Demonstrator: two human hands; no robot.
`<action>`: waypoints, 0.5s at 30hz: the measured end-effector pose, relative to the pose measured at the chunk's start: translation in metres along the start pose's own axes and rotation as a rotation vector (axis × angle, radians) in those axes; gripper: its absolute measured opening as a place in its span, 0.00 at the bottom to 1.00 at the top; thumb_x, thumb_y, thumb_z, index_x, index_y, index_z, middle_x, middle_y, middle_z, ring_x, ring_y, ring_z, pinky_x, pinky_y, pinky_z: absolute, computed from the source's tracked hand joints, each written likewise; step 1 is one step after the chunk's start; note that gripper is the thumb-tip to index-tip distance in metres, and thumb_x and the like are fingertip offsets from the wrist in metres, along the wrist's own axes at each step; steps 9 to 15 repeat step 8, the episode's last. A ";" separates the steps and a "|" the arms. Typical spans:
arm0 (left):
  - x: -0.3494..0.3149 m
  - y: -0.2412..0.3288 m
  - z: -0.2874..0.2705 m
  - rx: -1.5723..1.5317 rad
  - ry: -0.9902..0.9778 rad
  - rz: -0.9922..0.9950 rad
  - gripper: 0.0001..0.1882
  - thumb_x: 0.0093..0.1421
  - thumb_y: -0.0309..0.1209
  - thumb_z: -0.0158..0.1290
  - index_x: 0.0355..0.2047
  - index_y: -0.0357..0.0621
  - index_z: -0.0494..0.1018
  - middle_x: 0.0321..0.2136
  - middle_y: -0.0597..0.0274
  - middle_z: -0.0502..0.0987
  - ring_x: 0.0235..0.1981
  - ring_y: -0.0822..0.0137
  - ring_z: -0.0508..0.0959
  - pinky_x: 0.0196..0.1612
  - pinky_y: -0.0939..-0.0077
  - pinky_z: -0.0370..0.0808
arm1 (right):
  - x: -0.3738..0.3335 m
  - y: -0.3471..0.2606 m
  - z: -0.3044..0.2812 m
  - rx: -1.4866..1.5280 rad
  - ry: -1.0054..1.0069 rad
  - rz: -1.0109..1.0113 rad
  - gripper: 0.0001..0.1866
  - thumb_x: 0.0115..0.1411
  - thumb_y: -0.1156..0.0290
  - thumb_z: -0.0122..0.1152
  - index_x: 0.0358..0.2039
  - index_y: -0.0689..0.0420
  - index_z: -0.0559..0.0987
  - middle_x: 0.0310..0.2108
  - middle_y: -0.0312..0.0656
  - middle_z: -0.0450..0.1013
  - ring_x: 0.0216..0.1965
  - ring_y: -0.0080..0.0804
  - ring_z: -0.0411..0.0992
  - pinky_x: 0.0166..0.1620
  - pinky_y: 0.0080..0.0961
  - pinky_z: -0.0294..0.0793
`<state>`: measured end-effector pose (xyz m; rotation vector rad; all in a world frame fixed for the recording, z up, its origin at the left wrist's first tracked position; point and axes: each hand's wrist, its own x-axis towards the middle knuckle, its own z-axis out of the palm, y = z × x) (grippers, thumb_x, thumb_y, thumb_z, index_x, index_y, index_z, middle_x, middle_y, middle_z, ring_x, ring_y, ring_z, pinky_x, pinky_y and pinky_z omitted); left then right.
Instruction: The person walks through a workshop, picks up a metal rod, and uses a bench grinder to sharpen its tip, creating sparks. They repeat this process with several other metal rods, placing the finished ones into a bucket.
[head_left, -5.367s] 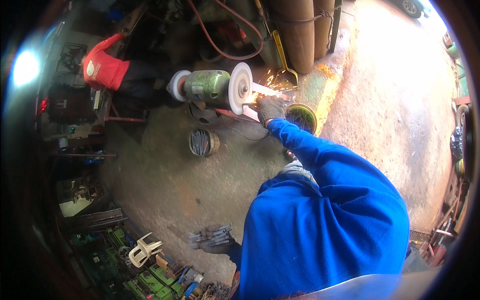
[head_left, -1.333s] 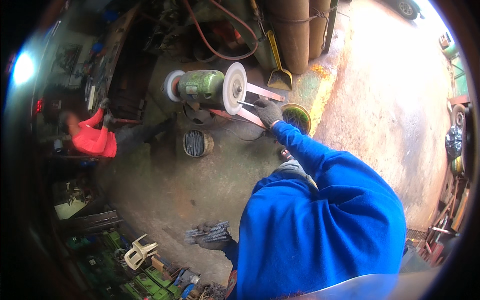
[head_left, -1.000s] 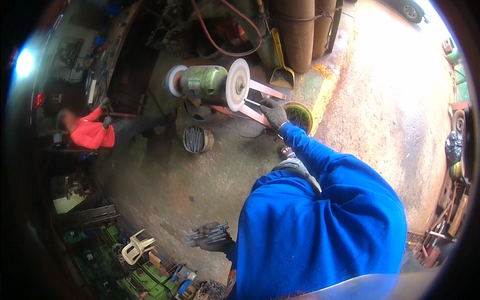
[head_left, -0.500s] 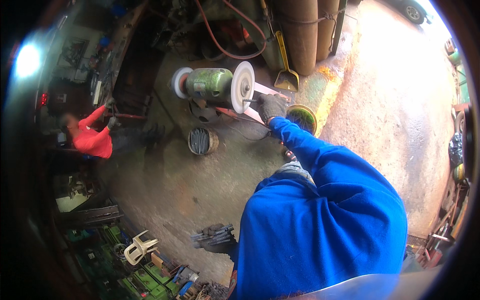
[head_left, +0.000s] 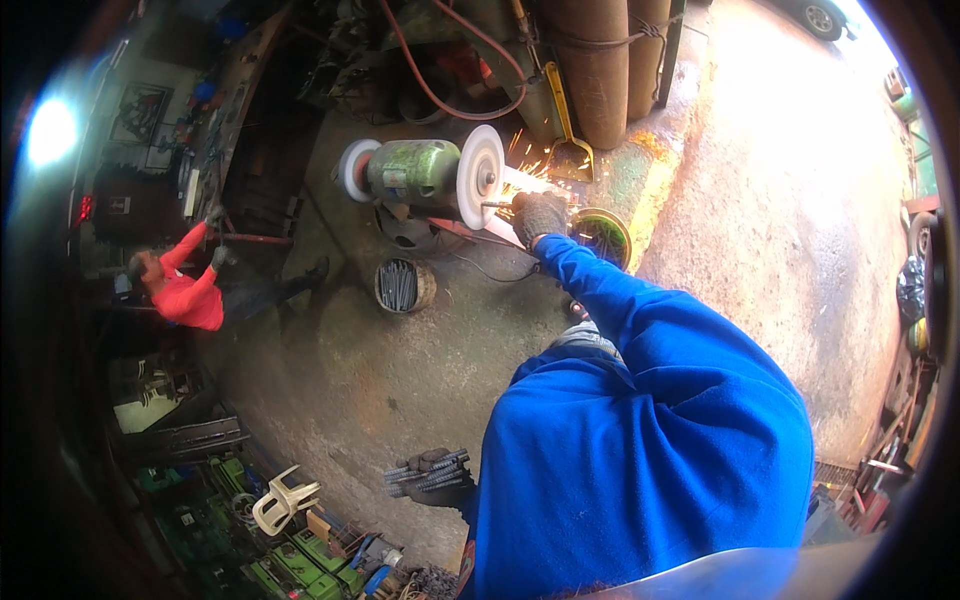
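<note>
A green bench grinder (head_left: pixel 410 168) carries a white grinding wheel (head_left: pixel 481 177) on its right end and another wheel on its left. My right hand (head_left: pixel 541 216), in a dark knit glove, is closed around a short steel rod (head_left: pixel 497 204). The rod's tip meets the face of the right wheel, and orange sparks (head_left: pixel 525 170) fly off there. Low and left of my body, my left hand (head_left: pixel 440 490), also gloved, grips a bundle of short ribbed steel bars (head_left: pixel 425 470). Its fingers are partly hidden by the bars.
A bucket of metal rods (head_left: pixel 405 285) stands on the floor below the grinder. Another round container (head_left: pixel 603 238) sits just past my right hand. A yellow dustpan (head_left: pixel 572 158) leans near tall brown cylinders (head_left: pixel 588 75). A co-worker in red (head_left: pixel 187 298) is at the left. A plastic chair (head_left: pixel 284 500) stands lower left.
Sparks have appeared at the right wheel, where the rod in my right hand now grinds. My left hand keeps its bundle almost unmoved. The view has shifted slightly.
</note>
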<state>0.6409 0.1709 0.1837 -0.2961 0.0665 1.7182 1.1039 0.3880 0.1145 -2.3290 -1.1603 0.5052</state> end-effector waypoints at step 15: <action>0.000 -0.017 0.006 0.023 0.054 0.105 0.21 0.58 0.49 0.50 0.33 0.41 0.71 0.24 0.58 0.74 0.24 0.66 0.76 0.25 0.75 0.74 | 0.004 -0.005 -0.008 -0.023 -0.156 0.091 0.13 0.54 0.61 0.53 0.37 0.47 0.82 0.37 0.46 0.77 0.43 0.42 0.75 0.46 0.38 0.72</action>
